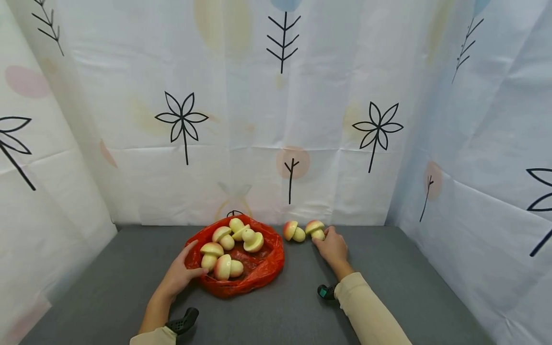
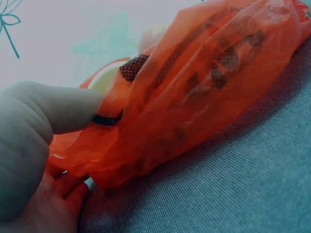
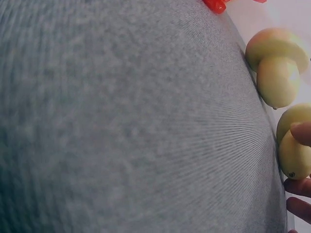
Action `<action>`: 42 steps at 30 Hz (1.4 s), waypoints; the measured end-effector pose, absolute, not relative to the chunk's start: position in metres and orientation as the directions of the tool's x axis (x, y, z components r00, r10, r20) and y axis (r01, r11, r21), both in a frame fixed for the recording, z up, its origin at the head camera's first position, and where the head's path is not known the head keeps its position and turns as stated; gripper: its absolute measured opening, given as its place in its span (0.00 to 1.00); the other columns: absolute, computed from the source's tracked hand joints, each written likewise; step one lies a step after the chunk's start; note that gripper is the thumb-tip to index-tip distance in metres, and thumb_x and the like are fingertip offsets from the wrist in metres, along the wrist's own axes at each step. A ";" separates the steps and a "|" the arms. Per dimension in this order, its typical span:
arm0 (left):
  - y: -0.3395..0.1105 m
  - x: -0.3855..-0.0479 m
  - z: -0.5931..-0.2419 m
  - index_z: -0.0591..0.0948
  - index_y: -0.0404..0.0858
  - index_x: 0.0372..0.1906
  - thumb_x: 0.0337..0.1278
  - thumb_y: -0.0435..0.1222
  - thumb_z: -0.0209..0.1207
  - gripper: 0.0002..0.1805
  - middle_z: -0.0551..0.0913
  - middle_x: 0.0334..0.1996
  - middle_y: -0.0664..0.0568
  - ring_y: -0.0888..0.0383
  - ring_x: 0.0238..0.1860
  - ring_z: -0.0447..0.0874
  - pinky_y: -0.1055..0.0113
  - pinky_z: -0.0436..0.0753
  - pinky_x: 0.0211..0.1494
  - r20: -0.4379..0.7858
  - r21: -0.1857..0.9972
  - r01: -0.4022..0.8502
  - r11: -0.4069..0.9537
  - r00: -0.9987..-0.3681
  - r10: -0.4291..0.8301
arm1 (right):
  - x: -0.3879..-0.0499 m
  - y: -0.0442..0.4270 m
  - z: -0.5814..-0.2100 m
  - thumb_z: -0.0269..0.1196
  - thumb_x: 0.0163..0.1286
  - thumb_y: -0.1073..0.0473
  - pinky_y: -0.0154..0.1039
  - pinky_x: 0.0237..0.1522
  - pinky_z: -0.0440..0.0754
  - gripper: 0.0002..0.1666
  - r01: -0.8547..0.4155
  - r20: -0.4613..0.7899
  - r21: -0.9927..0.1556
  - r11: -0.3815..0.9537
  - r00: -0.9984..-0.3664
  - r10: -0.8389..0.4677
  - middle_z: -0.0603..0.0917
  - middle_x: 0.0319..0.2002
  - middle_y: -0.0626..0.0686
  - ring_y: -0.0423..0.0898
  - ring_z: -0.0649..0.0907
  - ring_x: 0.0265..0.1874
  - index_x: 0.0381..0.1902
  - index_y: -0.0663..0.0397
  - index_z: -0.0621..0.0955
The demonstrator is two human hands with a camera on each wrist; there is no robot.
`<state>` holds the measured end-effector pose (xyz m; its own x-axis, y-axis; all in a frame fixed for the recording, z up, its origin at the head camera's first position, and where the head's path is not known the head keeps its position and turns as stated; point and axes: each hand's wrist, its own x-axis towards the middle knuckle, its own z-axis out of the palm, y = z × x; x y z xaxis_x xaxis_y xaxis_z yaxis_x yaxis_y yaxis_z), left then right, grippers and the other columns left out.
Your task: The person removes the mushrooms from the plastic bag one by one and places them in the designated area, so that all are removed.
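Head | left fingers point(image 1: 186, 251) grip red bag point(image 1: 270, 269) | right fingers point(image 1: 331, 233) hold rightmost mushroom point(image 1: 316, 229)

"Can you read anything on that red bag point(image 2: 194, 111)?"

"No. There are dark marks point(image 2: 134, 68) on its side, but they're too creased and blurred for me to make out a single word."

"Are they letters or a picture, then?"

"I can't tell which. I find no brand, label or number I can read anywhere here."

7 mushrms point(image 1: 254, 243), 1 bag point(image 1: 270, 266)
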<state>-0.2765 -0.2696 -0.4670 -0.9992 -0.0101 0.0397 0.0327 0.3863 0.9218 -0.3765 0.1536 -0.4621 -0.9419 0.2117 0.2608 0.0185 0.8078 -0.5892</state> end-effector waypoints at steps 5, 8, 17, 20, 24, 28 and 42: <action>-0.270 -0.278 -0.467 0.53 0.43 0.76 0.49 0.37 0.69 0.51 0.49 0.73 0.34 0.36 0.70 0.50 0.38 0.57 0.67 0.052 0.921 0.044 0.386 -0.999 -0.009 | -0.376 0.153 -0.462 0.70 0.58 0.45 0.55 0.37 0.72 0.27 0.011 0.269 -0.589 0.808 -0.940 0.209 0.80 0.31 0.58 0.57 0.79 0.32 0.43 0.57 0.75; -0.270 -0.278 -0.467 0.53 0.43 0.76 0.49 0.38 0.70 0.51 0.49 0.73 0.34 0.36 0.70 0.50 0.37 0.57 0.67 0.051 0.920 0.044 0.390 -0.999 -0.009 | -0.376 0.154 -0.462 0.70 0.58 0.45 0.55 0.37 0.72 0.27 0.007 0.270 -0.587 0.810 -0.941 0.203 0.80 0.32 0.58 0.57 0.79 0.33 0.44 0.58 0.74; -0.270 -0.278 -0.468 0.53 0.43 0.76 0.49 0.37 0.70 0.51 0.49 0.73 0.34 0.36 0.70 0.50 0.38 0.57 0.67 0.049 0.920 0.042 0.391 -0.999 -0.007 | -0.374 0.156 -0.466 0.72 0.56 0.47 0.52 0.33 0.75 0.30 0.021 0.239 -0.591 0.807 -0.950 0.200 0.80 0.34 0.59 0.56 0.79 0.32 0.47 0.58 0.74; -0.270 -0.277 -0.468 0.53 0.42 0.76 0.49 0.37 0.70 0.51 0.49 0.73 0.33 0.35 0.70 0.49 0.37 0.56 0.68 0.050 0.921 0.043 0.386 -0.999 -0.007 | -0.373 0.157 -0.465 0.72 0.57 0.47 0.51 0.34 0.76 0.30 0.026 0.229 -0.599 0.800 -0.952 0.203 0.81 0.36 0.59 0.56 0.80 0.33 0.48 0.59 0.73; -0.270 -0.277 -0.466 0.52 0.42 0.76 0.49 0.37 0.70 0.52 0.48 0.73 0.33 0.35 0.70 0.48 0.37 0.55 0.68 0.047 0.921 0.041 0.387 -0.999 -0.007 | -0.370 0.160 -0.467 0.72 0.57 0.49 0.52 0.38 0.77 0.30 -0.011 0.241 -0.629 0.777 -0.954 0.181 0.82 0.40 0.59 0.56 0.81 0.37 0.49 0.60 0.73; -0.271 -0.278 -0.467 0.52 0.42 0.76 0.49 0.38 0.70 0.52 0.49 0.73 0.33 0.35 0.69 0.50 0.37 0.56 0.67 0.044 0.917 0.038 0.398 -0.999 -0.005 | -0.368 0.166 -0.470 0.72 0.59 0.53 0.53 0.41 0.78 0.31 -0.082 0.247 -0.707 0.703 -0.959 0.137 0.82 0.44 0.63 0.59 0.81 0.41 0.52 0.64 0.72; -0.272 -0.278 -0.469 0.52 0.43 0.76 0.48 0.40 0.71 0.53 0.48 0.74 0.34 0.35 0.70 0.48 0.37 0.55 0.68 0.040 0.921 0.036 0.388 -0.999 -0.002 | -0.355 0.177 -0.455 0.69 0.63 0.58 0.51 0.36 0.80 0.29 -0.118 0.235 -0.798 0.591 -0.964 0.125 0.83 0.41 0.63 0.59 0.82 0.39 0.56 0.67 0.72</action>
